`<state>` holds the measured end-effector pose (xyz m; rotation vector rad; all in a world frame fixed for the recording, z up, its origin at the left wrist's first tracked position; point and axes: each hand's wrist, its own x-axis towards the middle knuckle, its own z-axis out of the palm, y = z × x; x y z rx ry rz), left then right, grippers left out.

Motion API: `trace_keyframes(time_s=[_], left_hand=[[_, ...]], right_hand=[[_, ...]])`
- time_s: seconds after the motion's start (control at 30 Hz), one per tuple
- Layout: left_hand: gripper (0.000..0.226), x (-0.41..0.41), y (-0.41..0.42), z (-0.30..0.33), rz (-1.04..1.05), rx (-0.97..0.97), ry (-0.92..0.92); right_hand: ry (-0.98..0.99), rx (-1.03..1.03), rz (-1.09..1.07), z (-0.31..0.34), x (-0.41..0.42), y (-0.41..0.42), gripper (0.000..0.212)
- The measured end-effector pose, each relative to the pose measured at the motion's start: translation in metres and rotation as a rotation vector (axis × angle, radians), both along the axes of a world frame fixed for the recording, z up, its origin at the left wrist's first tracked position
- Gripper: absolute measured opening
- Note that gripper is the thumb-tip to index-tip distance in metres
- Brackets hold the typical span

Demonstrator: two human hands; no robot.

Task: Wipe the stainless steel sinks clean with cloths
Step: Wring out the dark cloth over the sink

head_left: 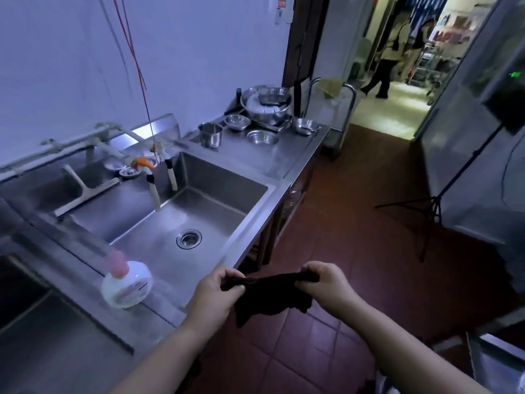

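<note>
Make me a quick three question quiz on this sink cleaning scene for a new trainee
1. True or false: the dark brown cloth is pressed against the floor of the big stainless steel sink basin.
2. Which hands grip the cloth? A) left hand only B) right hand only C) both
3. Fill in: the white plastic bottle with the pink cap lies at the basin's near ____ corner.

Key: 1 false, it is held in the air over the red tiled floor; 2 C; 3 left.
</note>
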<state>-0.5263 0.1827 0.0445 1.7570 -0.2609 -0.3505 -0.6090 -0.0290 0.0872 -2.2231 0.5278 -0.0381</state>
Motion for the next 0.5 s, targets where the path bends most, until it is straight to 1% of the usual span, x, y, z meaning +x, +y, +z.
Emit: trace_keyframes(time_s=[0.07,0.17,0.2,0.37,0.5], left_hand=[[0.032,0.023,-0.019,-0.001,0.036,-0.002,0.020],[0.027,0.066,-0.047,-0.006,0.094,-0.002,0.026],[0.024,0.075,-0.051,-0.005,0.099,0.001,0.031],[0.019,0.166,-0.103,-0.011,0.096,-0.020,0.059],[0.023,0.241,-0.137,-0.013,0.113,0.001,0.070]], right_hand=[[0.015,-0.015,0.057,-0.003,0.032,-0.024,0.024],[0.006,0.008,0.116,-0.010,0.083,-0.053,0.039],[0.003,0.001,0.130,-0.010,0.093,-0.058,0.041],[0.030,-0.018,0.152,-0.016,0.191,-0.110,0.028],[0.032,-0.043,0.178,-0.010,0.273,-0.146,0.032]])
